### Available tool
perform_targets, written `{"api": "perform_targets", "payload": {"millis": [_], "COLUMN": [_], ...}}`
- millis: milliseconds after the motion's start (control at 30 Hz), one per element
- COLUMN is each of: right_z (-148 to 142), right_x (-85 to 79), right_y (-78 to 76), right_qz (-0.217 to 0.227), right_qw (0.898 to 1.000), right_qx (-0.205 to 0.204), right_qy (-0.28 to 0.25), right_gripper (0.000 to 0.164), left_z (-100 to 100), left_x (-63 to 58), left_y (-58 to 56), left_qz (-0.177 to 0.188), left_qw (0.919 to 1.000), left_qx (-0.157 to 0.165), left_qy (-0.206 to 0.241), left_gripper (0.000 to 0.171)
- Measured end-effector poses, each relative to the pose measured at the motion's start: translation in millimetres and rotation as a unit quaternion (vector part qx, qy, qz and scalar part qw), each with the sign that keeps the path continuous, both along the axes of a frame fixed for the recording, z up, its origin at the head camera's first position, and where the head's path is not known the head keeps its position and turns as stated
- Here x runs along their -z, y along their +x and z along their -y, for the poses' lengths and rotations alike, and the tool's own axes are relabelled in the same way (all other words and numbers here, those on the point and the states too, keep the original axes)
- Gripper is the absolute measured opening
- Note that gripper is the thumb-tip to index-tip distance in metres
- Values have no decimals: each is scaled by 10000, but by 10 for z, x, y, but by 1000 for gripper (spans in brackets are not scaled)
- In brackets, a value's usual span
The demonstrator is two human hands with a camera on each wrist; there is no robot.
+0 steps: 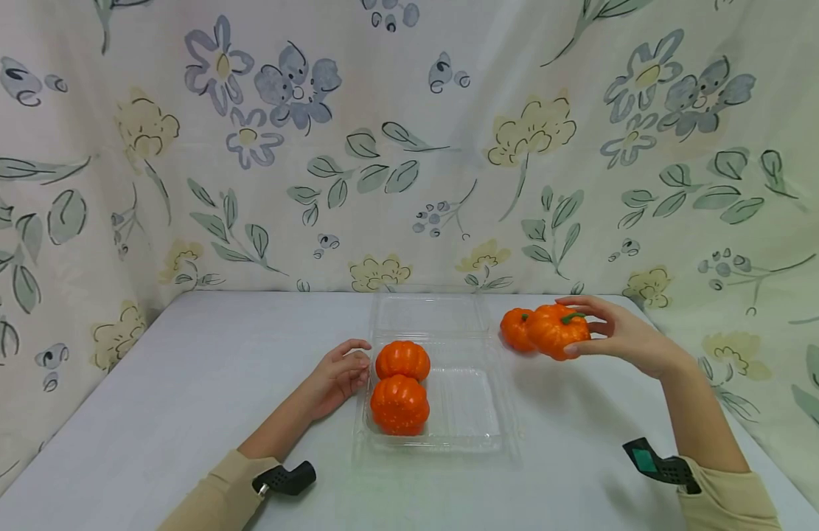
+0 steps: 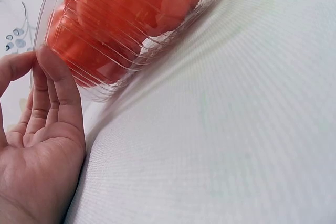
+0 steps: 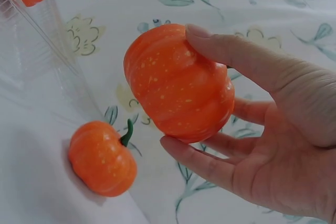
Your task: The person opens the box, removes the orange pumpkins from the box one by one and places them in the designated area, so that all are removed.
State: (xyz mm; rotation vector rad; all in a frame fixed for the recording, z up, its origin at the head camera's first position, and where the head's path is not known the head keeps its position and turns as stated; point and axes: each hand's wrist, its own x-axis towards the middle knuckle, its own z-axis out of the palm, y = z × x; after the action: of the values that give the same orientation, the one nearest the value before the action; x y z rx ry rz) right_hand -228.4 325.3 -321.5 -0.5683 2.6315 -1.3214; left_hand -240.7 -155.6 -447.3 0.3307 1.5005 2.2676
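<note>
My right hand holds an orange toy pumpkin with a green stem, thumb on one side and fingers on the other. It is raised off the table. A second pumpkin lies on the table just beyond it. At the left edge of a clear plastic container, my left hand pinches the rim between thumb and fingers, as the left wrist view shows. Inside the container's left half sit two more orange pumpkins, a rear one and a front one, one behind the other.
The container's clear lid lies folded back toward the rear. Under everything is a white-covered table. A flower-print curtain hangs along its back and sides. Black wrist devices sit on both sleeves.
</note>
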Motion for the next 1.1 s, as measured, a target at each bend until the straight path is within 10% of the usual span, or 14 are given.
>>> {"api": "perform_targets", "payload": {"millis": [1100], "right_z": [-306], "right_x": [242], "right_y": [-183], "right_qz": [292], "right_qw": [9926], "right_qx": [1176], "right_qy": [-15], "right_gripper": [78], "left_z": [6], "left_x": [22], "left_y": [-10], "left_qz": [7], "left_qw": [10000], "left_qx": [35], "left_qy": [-23], "left_gripper": [25]}}
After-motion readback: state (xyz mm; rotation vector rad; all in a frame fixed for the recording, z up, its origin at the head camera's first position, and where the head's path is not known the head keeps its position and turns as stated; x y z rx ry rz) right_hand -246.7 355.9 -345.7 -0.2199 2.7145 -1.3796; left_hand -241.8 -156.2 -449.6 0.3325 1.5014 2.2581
